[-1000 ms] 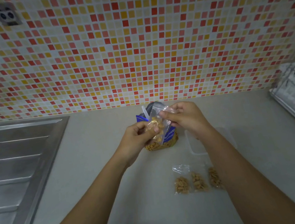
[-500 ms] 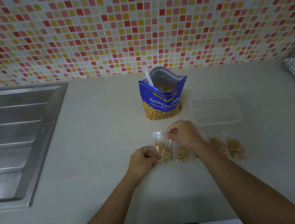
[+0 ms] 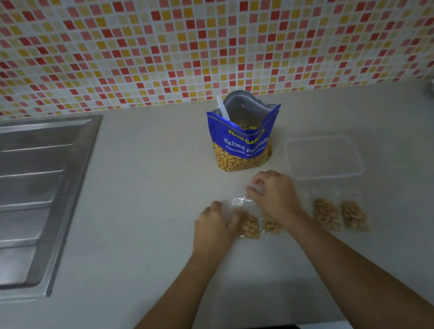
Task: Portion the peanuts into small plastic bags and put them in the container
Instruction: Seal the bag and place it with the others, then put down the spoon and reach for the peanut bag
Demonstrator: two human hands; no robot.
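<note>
Closing a peanut portion at mid-frame; nothing is in the container yet.

Just below the frame's centre, the left hand [image 3: 215,227] curls round the left edge of a small bag [image 3: 248,226] of peanuts lying on the tabletop [image 3: 146,210], while the right hand [image 3: 273,198] pinches its clear top, seemingly sealing it. Just beside it on the right, partly under the right wrist, lies a second bag [image 3: 271,225]; two more bags [image 3: 326,213] lie at centre right. Four portions look filled, none packed. Beyond them the clear container [image 3: 327,176] holds nothing visible. Farther up, the blue peanut pouch [image 3: 243,142] stands open with plenty left and a white scoop [image 3: 222,109] inside.
</note>
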